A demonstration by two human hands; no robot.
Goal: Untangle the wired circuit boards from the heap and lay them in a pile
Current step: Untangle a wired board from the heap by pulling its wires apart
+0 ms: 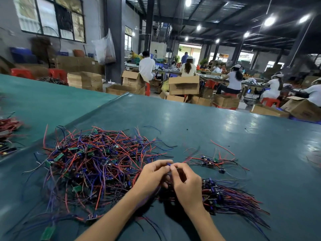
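Beside the tangled heap (97, 164) of light, snag-prone wired circuit boards, one small board (168, 164) is pinched between left hand (152, 174) and right hand (185, 181) — both grips clamped on it, likely safest at the stiff board, not the limp wires — near the laid pile (225, 193) on the tabletop (269, 153).

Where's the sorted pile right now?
Head view, lower right: the pile lies on the table just right of the right hand, the heap at left.

Smooth teal table cover (208, 129) with a soft sheen, tangled wires (97, 159) in glossy red, blue and black plastic coating, matt green circuit boards (59, 157), matt brown cardboard boxes (184, 86), shiny red plastic stools (271, 102), clear plastic bag (105, 47)
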